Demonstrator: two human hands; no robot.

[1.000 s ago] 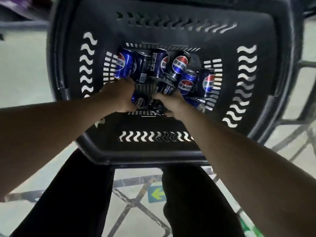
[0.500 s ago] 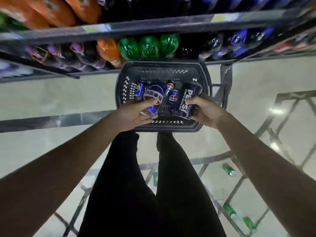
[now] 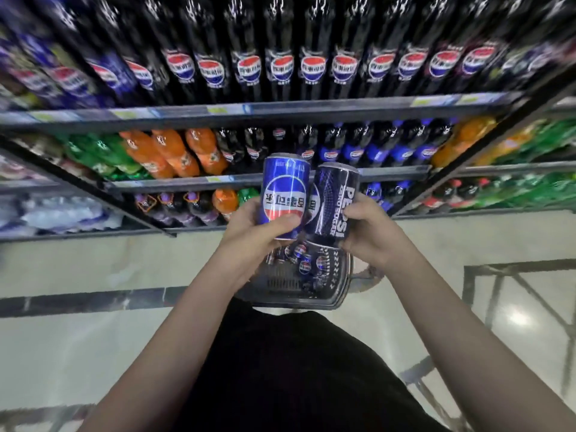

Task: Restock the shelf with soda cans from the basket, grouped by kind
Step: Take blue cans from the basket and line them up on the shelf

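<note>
Fingers (image 3: 282, 221) around glossy cylindrical cans (image 3: 284, 194)

head camera looks forward and down, close over hands, facing the shelf (image 3: 249, 112).

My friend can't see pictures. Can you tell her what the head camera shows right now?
A person's left hand holds a bright blue Pepsi can and the right hand a dark navy Pepsi can, raised before metal store shelves full of cola, orange and green soda bottles. Below sits a black plastic basket with more cans.
</note>
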